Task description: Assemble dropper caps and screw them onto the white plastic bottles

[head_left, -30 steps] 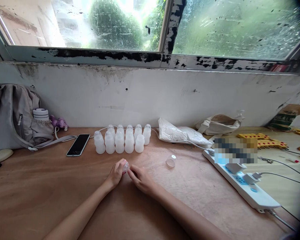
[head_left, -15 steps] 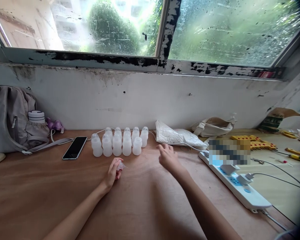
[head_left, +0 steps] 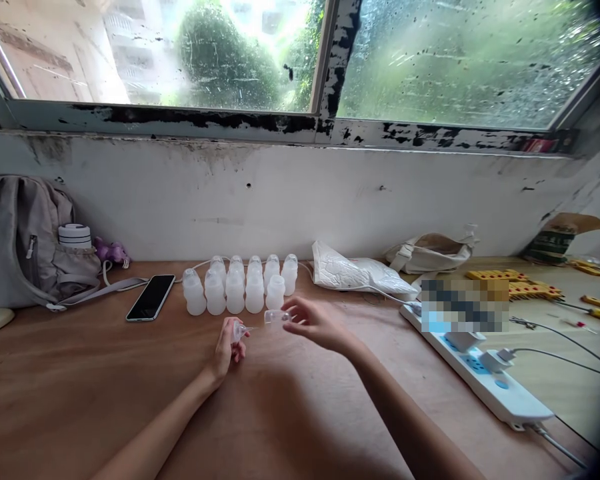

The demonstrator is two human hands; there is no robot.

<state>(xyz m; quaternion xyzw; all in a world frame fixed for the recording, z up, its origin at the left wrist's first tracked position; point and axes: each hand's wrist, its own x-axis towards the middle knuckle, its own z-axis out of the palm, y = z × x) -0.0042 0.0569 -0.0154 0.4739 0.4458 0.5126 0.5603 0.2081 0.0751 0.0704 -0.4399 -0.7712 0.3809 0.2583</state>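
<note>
My left hand [head_left: 230, 347] is closed around a clear nozzle cap [head_left: 237, 331] whose thin pointed tip faces right. Across from it, my right hand [head_left: 313, 325] pinches a clear plastic cover cap [head_left: 273, 318] by its right end. The cover's other end points toward the nozzle tip, with a small gap between them. Just behind stand two rows of small frosted plastic bottles [head_left: 235, 293]. Most carry clear caps, while the front right bottle [head_left: 275, 295] shows a bare neck with nothing on top.
A phone [head_left: 151, 298] lies left of the bottles, beside a grey backpack [head_left: 20, 247]. Behind my right hand is a white plastic packet [head_left: 357, 270]. A power strip [head_left: 510, 393] with plugs and cables runs along the right, near yellow parts [head_left: 530, 288].
My right hand has moved left toward my left hand, and a clear cover cap now shows in its fingers. My left hand has stayed nearly in place with the nozzle cap.
</note>
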